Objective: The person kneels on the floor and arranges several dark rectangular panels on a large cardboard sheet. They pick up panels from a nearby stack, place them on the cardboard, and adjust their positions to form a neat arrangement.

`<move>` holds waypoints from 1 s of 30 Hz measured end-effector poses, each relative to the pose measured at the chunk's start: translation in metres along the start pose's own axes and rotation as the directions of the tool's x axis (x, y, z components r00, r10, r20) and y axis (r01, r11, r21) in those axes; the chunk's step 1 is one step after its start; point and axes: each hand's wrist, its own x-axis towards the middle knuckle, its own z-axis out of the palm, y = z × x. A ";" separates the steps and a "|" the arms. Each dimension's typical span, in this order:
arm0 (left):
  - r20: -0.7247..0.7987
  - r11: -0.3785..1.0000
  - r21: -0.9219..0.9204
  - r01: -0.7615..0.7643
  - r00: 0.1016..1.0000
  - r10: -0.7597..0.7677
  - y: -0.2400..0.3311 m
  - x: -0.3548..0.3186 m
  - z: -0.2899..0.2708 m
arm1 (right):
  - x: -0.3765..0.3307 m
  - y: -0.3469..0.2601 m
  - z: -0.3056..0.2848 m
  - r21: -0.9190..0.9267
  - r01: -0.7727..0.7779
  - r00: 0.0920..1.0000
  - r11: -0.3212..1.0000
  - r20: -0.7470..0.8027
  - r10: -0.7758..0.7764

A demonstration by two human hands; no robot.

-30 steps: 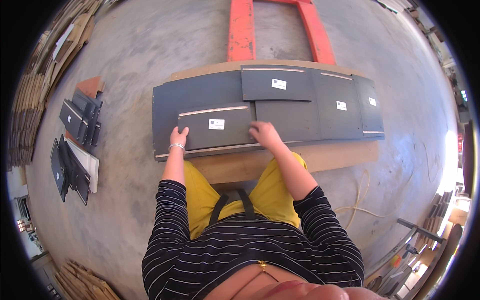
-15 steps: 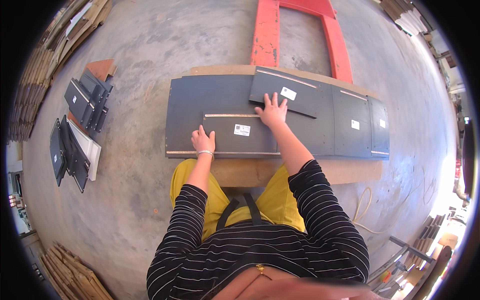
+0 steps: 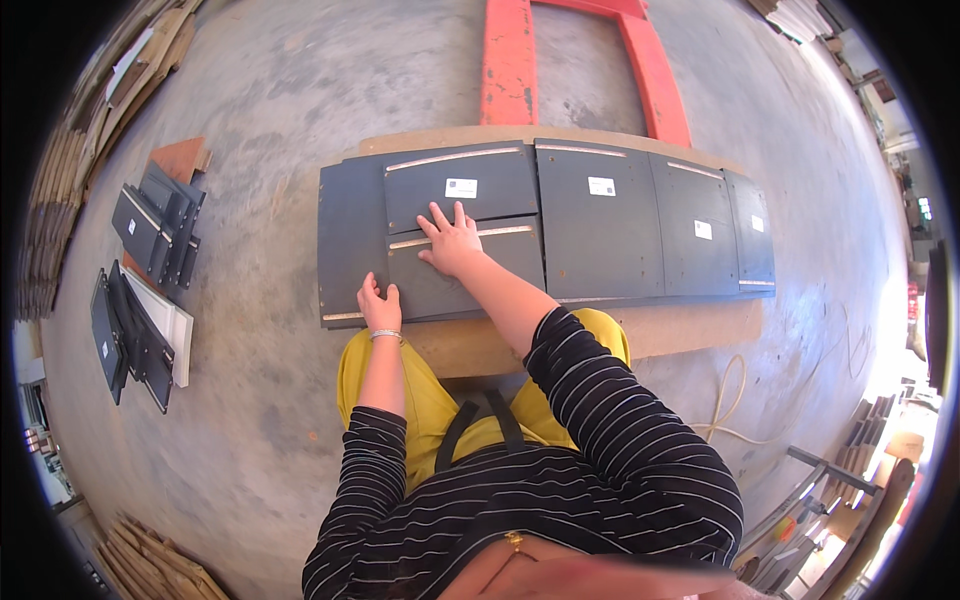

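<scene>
Toward the left edge of the brown board [image 3: 660, 323], a far panel [image 3: 505, 187] w/ white label [image 3: 461, 188] and a near panel [image 3: 490, 272], both dark, lie on a larger dark panel [image 3: 350, 225], the near one closer to the board's front edge. R hand [image 3: 452, 245] has its fingers spread wide, approx. flat where these two meet; L hand [image 3: 380, 305] is half curled at near panel's left edge, but if it grips, I cannot tell.
</scene>
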 end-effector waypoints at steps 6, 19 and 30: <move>-0.099 0.999 0.035 -0.007 0.995 0.011 -0.001 -0.009 0.009 | -0.011 0.003 -0.001 0.038 -0.011 1.000 0.999 0.015 0.010; -0.121 0.896 0.368 0.248 0.968 -0.219 -0.091 0.082 -0.061 | -0.278 0.262 0.023 0.978 -0.128 0.443 -0.167 0.207 0.872; 0.076 0.843 0.480 0.243 0.946 -0.316 -0.100 0.089 -0.075 | -0.243 0.297 0.101 0.890 0.152 0.175 -0.429 0.403 0.898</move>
